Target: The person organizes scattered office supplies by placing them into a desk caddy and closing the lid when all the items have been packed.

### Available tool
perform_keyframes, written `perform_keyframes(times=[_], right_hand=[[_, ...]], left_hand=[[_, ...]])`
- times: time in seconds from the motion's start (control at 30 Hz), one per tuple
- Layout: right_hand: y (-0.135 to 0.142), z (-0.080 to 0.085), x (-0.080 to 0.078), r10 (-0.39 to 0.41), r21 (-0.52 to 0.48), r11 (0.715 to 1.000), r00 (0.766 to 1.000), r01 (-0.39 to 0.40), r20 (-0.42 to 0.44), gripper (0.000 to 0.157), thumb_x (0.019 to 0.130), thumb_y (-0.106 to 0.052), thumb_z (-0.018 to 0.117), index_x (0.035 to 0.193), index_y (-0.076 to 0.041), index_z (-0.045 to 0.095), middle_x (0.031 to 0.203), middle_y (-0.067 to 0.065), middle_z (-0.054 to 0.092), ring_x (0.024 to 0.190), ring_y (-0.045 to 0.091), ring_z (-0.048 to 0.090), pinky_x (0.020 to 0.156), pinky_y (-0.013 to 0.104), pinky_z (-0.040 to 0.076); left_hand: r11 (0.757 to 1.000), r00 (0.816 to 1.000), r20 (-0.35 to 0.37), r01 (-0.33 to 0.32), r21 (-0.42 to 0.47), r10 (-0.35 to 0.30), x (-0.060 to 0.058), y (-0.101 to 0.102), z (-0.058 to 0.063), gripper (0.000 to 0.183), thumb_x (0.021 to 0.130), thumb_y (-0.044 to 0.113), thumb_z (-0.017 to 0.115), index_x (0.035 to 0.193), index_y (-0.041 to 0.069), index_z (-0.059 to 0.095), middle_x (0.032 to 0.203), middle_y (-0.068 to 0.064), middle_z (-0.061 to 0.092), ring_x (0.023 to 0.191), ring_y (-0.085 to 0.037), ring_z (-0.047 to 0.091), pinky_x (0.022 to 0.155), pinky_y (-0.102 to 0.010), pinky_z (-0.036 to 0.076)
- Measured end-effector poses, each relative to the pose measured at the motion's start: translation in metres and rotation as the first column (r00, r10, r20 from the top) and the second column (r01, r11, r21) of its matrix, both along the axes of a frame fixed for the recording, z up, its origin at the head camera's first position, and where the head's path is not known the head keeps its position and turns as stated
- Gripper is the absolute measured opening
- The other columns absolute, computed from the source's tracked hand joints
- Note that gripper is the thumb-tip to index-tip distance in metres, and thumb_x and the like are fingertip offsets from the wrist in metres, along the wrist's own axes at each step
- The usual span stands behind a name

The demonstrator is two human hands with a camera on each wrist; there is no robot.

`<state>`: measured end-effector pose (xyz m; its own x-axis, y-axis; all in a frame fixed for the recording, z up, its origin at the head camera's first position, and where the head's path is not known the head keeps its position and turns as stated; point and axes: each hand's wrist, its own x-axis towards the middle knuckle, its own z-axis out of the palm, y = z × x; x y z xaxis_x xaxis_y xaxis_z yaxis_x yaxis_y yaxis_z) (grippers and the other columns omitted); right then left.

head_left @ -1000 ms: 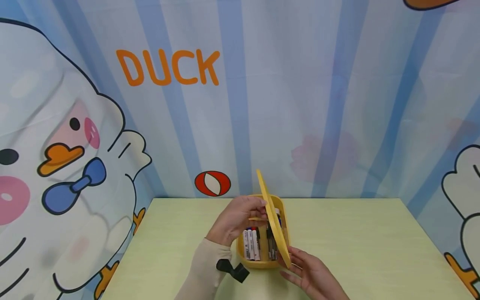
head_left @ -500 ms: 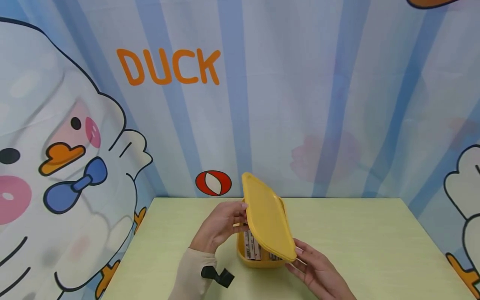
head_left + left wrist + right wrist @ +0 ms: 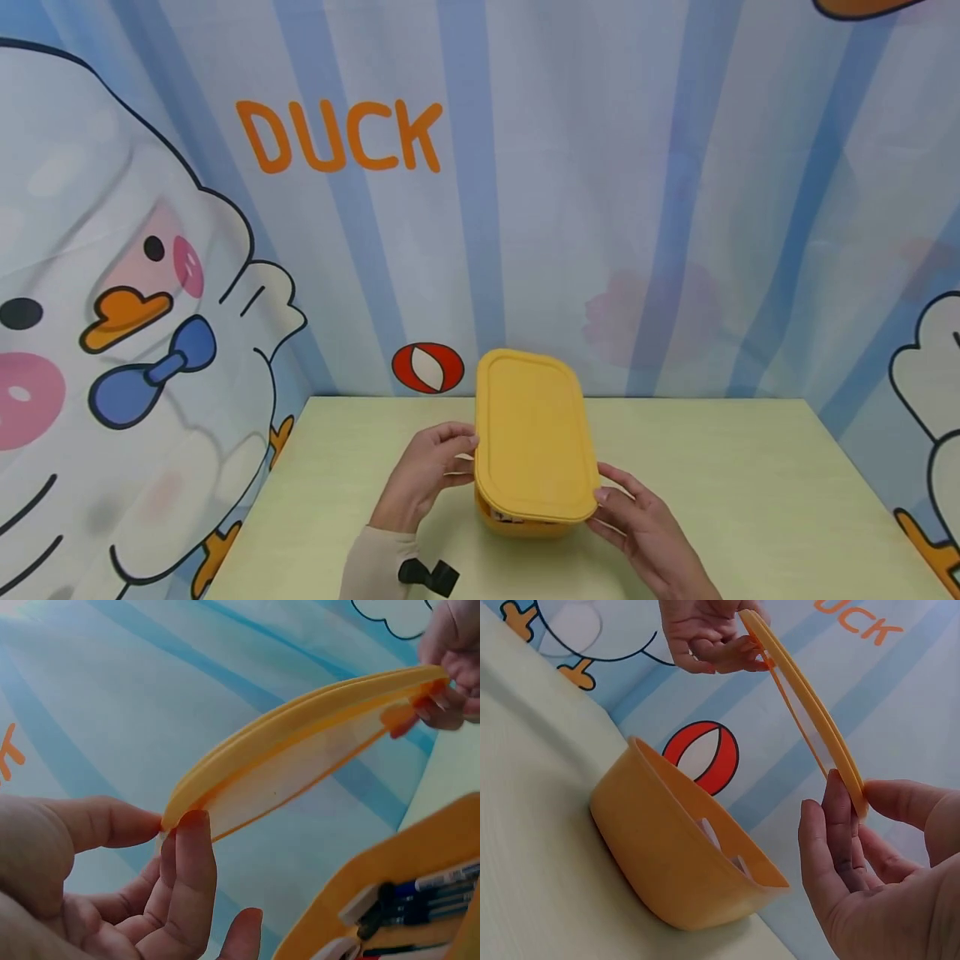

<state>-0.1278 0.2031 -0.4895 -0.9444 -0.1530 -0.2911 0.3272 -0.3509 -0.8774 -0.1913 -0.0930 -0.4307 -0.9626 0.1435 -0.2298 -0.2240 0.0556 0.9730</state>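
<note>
A yellow lid [image 3: 534, 433] hovers above a yellow box [image 3: 525, 527], hiding most of it in the head view. My left hand [image 3: 431, 467] pinches the lid's left edge between thumb and fingers. At the lid's near right corner my right hand [image 3: 637, 525] pinches the rim the same way. The right wrist view shows the lid [image 3: 817, 712] held apart from the box [image 3: 682, 847], which stands on the table. Inside the box, the left wrist view shows several pens and markers [image 3: 427, 900], partly cut off by the frame.
The pale yellow-green table [image 3: 712, 483] reaches back to a curtain [image 3: 562, 208] printed with a duck and blue stripes. A black strap piece [image 3: 429, 575] hangs at the left sleeve [image 3: 375, 562].
Both hands have turned the lid from nearly upright on edge to almost flat above the box. My left hand has shifted left and slightly down; the pens are now mostly covered in the head view.
</note>
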Motion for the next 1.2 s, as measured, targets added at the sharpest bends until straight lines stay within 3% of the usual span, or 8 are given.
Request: perform_keyframes(times=[0.23, 0.47, 0.87, 1.2], right_hand=[[0.001, -0.001, -0.006, 0.005, 0.135, 0.991, 1.000, -0.002, -0.026, 0.070, 0.097, -0.021, 0.071, 0.155, -0.006, 0.037, 0.115, 0.004, 0.069, 0.102, 0.020, 0.071, 0.094, 0.040, 0.057], [0.004, -0.007, -0.012, 0.061, 0.248, 0.968, 0.996, -0.043, -0.064, 0.074, 0.092, -0.017, 0.076, 0.155, -0.003, 0.039, 0.115, 0.010, 0.064, 0.099, 0.021, 0.071, 0.094, 0.041, 0.058], [0.009, -0.016, -0.016, 0.170, 0.278, 0.952, 0.977, -0.128, -0.131, 0.077, 0.093, -0.017, 0.075, 0.158, -0.005, 0.034, 0.124, 0.018, 0.059, 0.106, 0.021, 0.068, 0.093, 0.036, 0.058], [0.007, -0.030, -0.021, 0.183, 0.306, 0.943, 0.974, -0.134, -0.136, 0.078, 0.093, -0.017, 0.075, 0.158, -0.003, 0.033, 0.120, 0.016, 0.059, 0.103, 0.019, 0.068, 0.090, 0.034, 0.059]], left_hand=[[0.995, 0.999, -0.027, -0.042, -0.089, 0.040, 0.005, -0.003, -0.011, 0.046, 0.096, 0.021, 0.068, 0.141, 0.012, 0.059, 0.096, -0.008, 0.072, 0.072, -0.020, 0.071, 0.080, -0.039, 0.061], [0.992, 0.998, -0.063, 0.019, -0.127, -0.027, 0.008, -0.008, -0.023, 0.061, 0.094, 0.015, 0.069, 0.152, 0.013, 0.048, 0.095, -0.006, 0.066, 0.076, -0.019, 0.071, 0.078, -0.039, 0.058], [0.984, 0.988, -0.064, 0.135, -0.117, -0.143, 0.000, -0.014, -0.046, 0.072, 0.091, 0.008, 0.073, 0.156, 0.011, 0.042, 0.109, -0.011, 0.059, 0.087, -0.017, 0.066, 0.090, -0.042, 0.058], [0.986, 0.981, -0.155, 0.097, -0.134, -0.117, 0.000, -0.015, -0.064, 0.060, 0.091, 0.011, 0.074, 0.146, 0.002, 0.053, 0.117, -0.010, 0.060, 0.084, -0.017, 0.062, 0.083, -0.031, 0.052]])
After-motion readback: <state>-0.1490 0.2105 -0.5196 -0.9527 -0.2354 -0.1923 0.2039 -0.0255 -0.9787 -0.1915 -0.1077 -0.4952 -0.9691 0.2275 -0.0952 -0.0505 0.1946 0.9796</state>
